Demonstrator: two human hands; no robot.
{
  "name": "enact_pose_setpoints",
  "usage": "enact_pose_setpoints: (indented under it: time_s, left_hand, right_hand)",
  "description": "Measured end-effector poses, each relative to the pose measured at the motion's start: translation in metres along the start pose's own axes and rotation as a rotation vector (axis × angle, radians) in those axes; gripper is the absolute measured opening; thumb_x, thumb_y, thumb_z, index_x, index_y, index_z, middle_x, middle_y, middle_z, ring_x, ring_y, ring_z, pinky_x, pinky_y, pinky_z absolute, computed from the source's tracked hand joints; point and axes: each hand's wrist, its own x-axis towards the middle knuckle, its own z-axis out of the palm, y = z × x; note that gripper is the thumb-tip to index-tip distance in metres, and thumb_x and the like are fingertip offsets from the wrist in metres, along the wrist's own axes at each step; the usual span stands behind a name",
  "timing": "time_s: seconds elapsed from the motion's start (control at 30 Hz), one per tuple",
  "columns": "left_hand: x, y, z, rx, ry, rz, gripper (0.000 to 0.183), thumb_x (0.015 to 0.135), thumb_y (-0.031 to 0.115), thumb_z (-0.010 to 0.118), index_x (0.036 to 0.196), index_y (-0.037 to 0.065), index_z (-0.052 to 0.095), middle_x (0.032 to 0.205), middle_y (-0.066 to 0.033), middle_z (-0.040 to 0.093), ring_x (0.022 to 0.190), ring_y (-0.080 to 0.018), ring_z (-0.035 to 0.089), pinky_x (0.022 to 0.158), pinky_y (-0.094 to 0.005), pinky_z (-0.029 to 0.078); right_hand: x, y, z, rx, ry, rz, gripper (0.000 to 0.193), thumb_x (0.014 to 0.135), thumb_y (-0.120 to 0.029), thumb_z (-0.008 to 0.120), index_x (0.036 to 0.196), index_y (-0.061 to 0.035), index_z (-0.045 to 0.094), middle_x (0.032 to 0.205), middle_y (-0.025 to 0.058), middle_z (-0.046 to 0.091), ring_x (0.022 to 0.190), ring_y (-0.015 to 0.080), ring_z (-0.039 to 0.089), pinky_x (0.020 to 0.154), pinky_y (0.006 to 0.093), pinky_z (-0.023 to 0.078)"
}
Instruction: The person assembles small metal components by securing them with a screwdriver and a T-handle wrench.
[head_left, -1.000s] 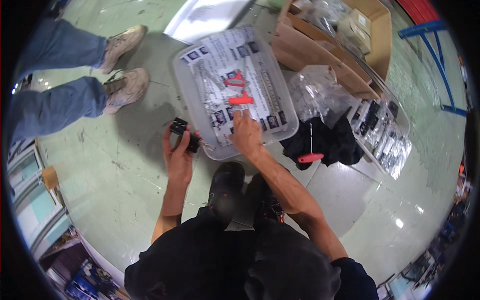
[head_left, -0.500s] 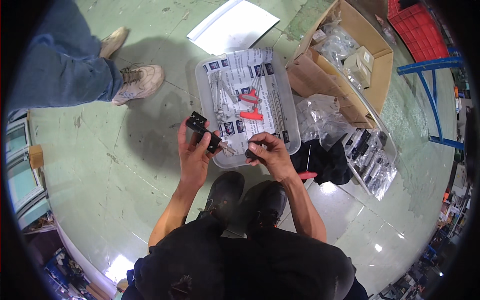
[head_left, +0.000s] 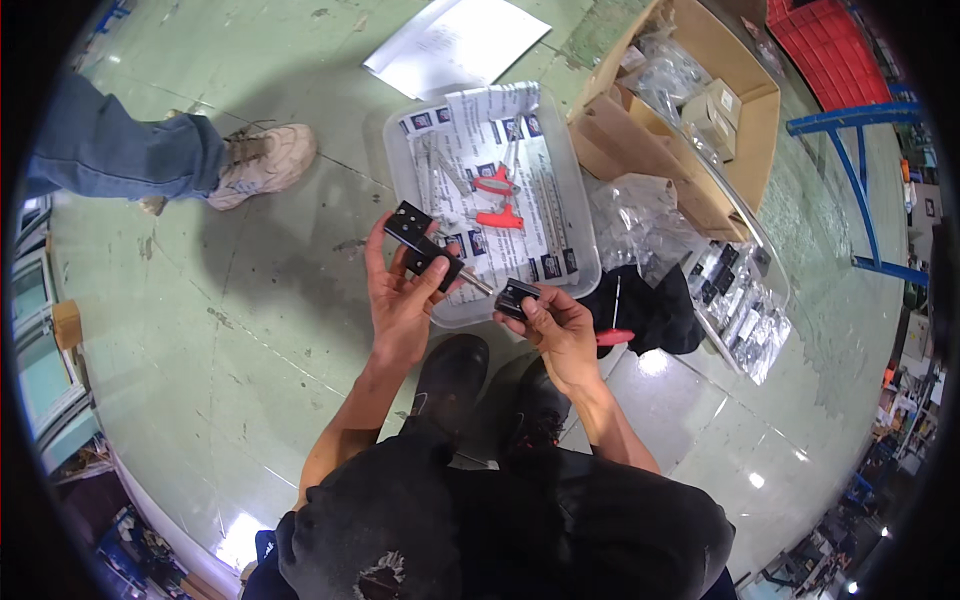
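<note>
Black and oblong, the stepped block (head_left: 408, 224) is at the centre of the frame, over the left side of the tub (head_left: 586, 240). Its long axis runs diagonally, from upper left to lower right. A broad plate with small holes forms the upper-left end; from the lower-right end a silver pin (head_left: 478, 284) projects along much the same line, pointing at the right hand (head_left: 565, 345).

The left hand (head_left: 402, 312) has its grip closed firmly about the stepped block, thumb across the lower section, fingers along the left and underneath. The broad plate stands above the grip, toward the top of the frame; the pin extends clear to its right.

The right hand pinches a small black piece (head_left: 516, 298) between thumb and fingers. This piece sits at the pin's tip; whether the two touch cannot be determined.

Inside the tub, on a printed paper lining (head_left: 470, 130), two red-handled tools (head_left: 499, 218) are noted. Right of centre, a further red-handled driver (head_left: 614, 337) lies by a black cloth (head_left: 665, 318). At upper right stands a cardboard box (head_left: 635, 165); at upper left, another person's shoe (head_left: 268, 168).
</note>
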Motion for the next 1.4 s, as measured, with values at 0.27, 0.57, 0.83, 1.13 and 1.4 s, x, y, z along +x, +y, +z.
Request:
enact_pose_setpoints:
  time_s: [0.27,0.57,0.83,1.13,1.4]
  left_hand:
    - [-0.002,-0.011,0.006,-0.013,0.039,-0.014,0.068,0.09,0.002,0.062,0.145,0.023,0.026,0.138,-0.0122,0.047,0.115,-0.0236,0.058,0.084,-0.0369,0.059]
    - [-0.005,-0.013,0.012,0.02,0.094,-0.006,0.075,0.088,-0.002,0.064,0.146,0.02,0.022,0.134,-0.0139,0.048,0.11,-0.0242,0.061,0.082,-0.0388,0.06]
    - [-0.006,-0.022,0.01,0.062,-0.038,-0.286,0.078,0.089,0.001,0.062,0.149,0.023,0.018,0.143,-0.0127,0.045,0.115,-0.0256,0.059,0.09,-0.0427,0.055]
    - [-0.009,-0.028,0.014,0.1,-0.148,-0.166,0.104,0.073,-0.016,0.071,0.15,0.021,0.012,0.141,-0.018,0.044,0.105,-0.0213,0.061,0.086,-0.0364,0.058]
    - [-0.007,-0.027,0.014,0.073,-0.193,-0.099,0.103,0.073,-0.017,0.07,0.149,0.021,0.013,0.14,-0.0207,0.044,0.107,-0.0217,0.061,0.086,-0.0364,0.058]
  right_hand:
    - [-0.006,-0.008,0.01,0.116,-0.011,0.013,0.023,0.098,-0.009,0.053,0.117,0.0029,0.055,0.115,0.015,0.063,0.106,0.0274,0.065,0.093,0.035,0.054]
    - [-0.005,-0.002,0.009,-0.045,0.06,-0.008,0.02,0.097,-0.012,0.056,0.112,0.0003,0.057,0.113,0.0131,0.064,0.105,0.0273,0.065,0.089,0.0333,0.056]
    - [-0.007,0.008,0.005,0.066,0.01,0.0,0.015,0.091,-0.004,0.063,0.104,-0.0006,0.056,0.1,0.0119,0.066,0.097,0.0269,0.068,0.085,0.0321,0.058]
    - [-0.004,0.014,-0.006,-0.034,0.082,-0.026,0.014,0.087,-0.009,0.071,0.096,-0.003,0.063,0.086,0.0031,0.066,0.068,0.0097,0.059,0.067,0.0239,0.048]
    - [-0.009,0.009,-0.01,-0.028,0.07,0.037,0.025,0.087,-0.004,0.069,0.11,0.0004,0.062,0.092,0.0055,0.066,0.077,0.0122,0.063,0.072,0.0266,0.054]
